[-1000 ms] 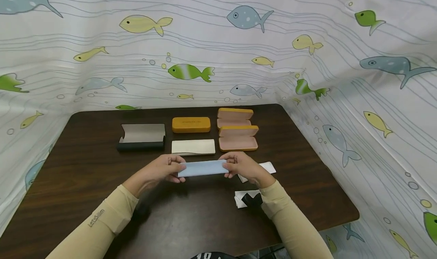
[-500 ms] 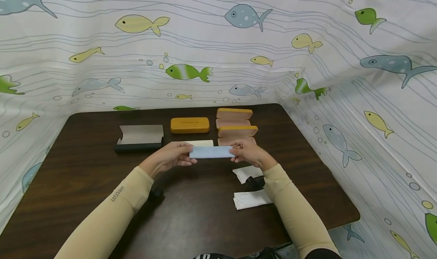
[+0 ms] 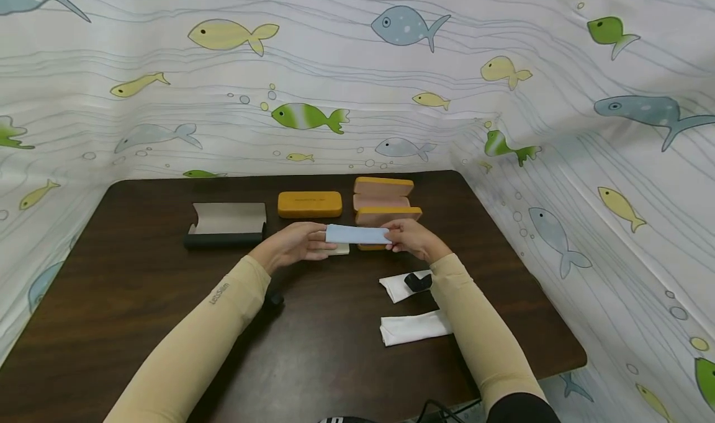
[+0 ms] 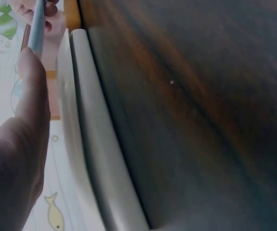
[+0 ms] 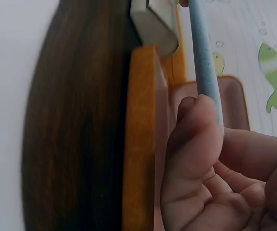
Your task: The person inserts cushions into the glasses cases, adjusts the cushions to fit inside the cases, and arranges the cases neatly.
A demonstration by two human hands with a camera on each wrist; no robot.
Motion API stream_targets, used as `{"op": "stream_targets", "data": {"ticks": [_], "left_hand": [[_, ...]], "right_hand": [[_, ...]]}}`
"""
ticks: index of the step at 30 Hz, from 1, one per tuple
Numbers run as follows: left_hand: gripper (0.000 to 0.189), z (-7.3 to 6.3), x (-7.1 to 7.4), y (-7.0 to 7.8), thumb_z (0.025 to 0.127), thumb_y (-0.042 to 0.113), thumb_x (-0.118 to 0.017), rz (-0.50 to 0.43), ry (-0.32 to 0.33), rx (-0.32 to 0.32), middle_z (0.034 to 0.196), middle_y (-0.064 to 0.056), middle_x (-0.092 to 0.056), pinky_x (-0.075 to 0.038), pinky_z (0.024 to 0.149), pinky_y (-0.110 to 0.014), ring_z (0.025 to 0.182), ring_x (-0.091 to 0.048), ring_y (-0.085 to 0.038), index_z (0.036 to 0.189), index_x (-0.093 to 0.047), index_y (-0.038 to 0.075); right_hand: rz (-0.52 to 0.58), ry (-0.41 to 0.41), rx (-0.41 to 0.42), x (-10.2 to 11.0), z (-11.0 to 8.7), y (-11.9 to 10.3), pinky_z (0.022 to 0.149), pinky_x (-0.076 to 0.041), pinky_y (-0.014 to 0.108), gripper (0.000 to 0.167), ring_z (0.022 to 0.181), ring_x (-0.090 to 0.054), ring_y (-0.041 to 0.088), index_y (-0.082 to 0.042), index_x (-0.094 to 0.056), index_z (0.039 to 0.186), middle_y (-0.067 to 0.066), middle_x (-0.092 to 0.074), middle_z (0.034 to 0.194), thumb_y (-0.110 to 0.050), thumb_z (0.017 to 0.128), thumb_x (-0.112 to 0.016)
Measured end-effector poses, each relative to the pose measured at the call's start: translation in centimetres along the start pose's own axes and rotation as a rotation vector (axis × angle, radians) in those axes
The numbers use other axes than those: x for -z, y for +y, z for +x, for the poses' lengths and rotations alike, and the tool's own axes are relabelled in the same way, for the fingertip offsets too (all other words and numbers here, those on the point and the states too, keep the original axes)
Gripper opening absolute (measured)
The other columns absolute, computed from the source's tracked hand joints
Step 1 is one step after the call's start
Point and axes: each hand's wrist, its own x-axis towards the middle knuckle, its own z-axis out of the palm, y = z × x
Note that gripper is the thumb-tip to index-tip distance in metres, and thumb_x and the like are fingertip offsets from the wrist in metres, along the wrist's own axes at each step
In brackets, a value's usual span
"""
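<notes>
A light blue folded cloth (image 3: 357, 234) is stretched flat between my two hands, above the table. My right hand (image 3: 412, 238) pinches its right end between thumb and fingers, as the right wrist view also shows. At the left end, my left hand (image 3: 296, 243) holds the cloth's edge with thumb and fingers. Below the cloth, an open yellow glasses case (image 3: 388, 215) with pink lining shows, its lower half mostly covered. A cream case (image 4: 100, 144) lies close under my left hand; in the head view the hand and cloth hide most of it.
Another open yellow case (image 3: 382, 188) stands behind the first, with a shut yellow case (image 3: 310, 204) to its left. Further left is an open black case (image 3: 226, 224) with pale lining. Two white folded cloths (image 3: 413, 327) lie by my right forearm on the dark table (image 3: 335, 342).
Both hands have carried the blue cloth away from me and to the right, from in front of the cream case to over it and the front open yellow case.
</notes>
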Motion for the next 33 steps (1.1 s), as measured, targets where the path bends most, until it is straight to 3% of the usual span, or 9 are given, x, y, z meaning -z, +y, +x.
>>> {"op": "stream_targets", "data": {"ticks": [5, 10, 16, 23, 33], "left_hand": [[0.053, 0.3, -0.4, 0.1, 0.112, 0.023, -0.039, 0.01, 0.019, 0.02, 0.16, -0.023, -0.032, -0.048, 0.105, -0.046, 0.14, -0.045, -0.036, 0.157, -0.026, -0.001], [0.054, -0.2, -0.9, 0.4, 0.11, 0.025, -0.042, 0.106, 0.051, 0.001, 0.153, -0.024, -0.042, -0.053, 0.098, -0.042, 0.136, -0.049, -0.037, 0.155, -0.029, -0.003], [0.051, -0.5, -1.3, 0.8, 0.11, 0.03, -0.044, 0.211, 0.083, -0.038, 0.149, -0.02, -0.049, -0.056, 0.093, -0.039, 0.125, -0.057, -0.032, 0.149, -0.036, -0.002], [0.05, -0.6, -1.7, 0.8, 0.109, 0.033, -0.047, 0.263, 0.123, -0.046, 0.144, -0.017, -0.055, -0.058, 0.081, -0.03, 0.119, -0.06, -0.03, 0.146, -0.043, 0.0], [0.048, -0.6, -1.8, 0.6, 0.11, 0.025, -0.045, 0.296, 0.139, -0.055, 0.144, -0.018, -0.055, -0.058, 0.08, -0.031, 0.118, -0.06, -0.03, 0.15, -0.038, -0.001]], "right_hand": [[-0.079, 0.032, 0.005, 0.7, 0.4, 0.2, 0.069, -0.054, 0.025, 0.045, 0.081, -0.063, 0.016, 0.004, -0.043, 0.149, 0.014, -0.057, 0.108, -0.01, 0.107, -0.051], [-0.177, 0.074, -0.008, 1.2, 0.5, 0.4, 0.067, -0.053, 0.026, 0.045, 0.074, -0.062, 0.013, 0.007, -0.044, 0.148, 0.01, -0.057, 0.097, -0.008, 0.106, -0.052], [-0.266, 0.135, -0.031, 1.9, 0.0, 0.0, 0.073, -0.056, 0.028, 0.044, 0.077, -0.062, 0.015, 0.006, -0.045, 0.147, 0.016, -0.059, 0.112, -0.008, 0.106, -0.052], [-0.339, 0.173, -0.041, 2.9, 0.1, 0.1, 0.072, -0.056, 0.028, 0.043, 0.076, -0.062, 0.017, 0.006, -0.046, 0.147, 0.022, -0.055, 0.125, -0.004, 0.106, -0.05], [-0.505, 0.265, -0.031, 3.4, -0.1, 0.6, 0.071, -0.053, 0.033, 0.038, 0.078, -0.065, 0.02, 0.01, -0.053, 0.139, 0.022, -0.061, 0.112, -0.004, 0.103, -0.051]]}}
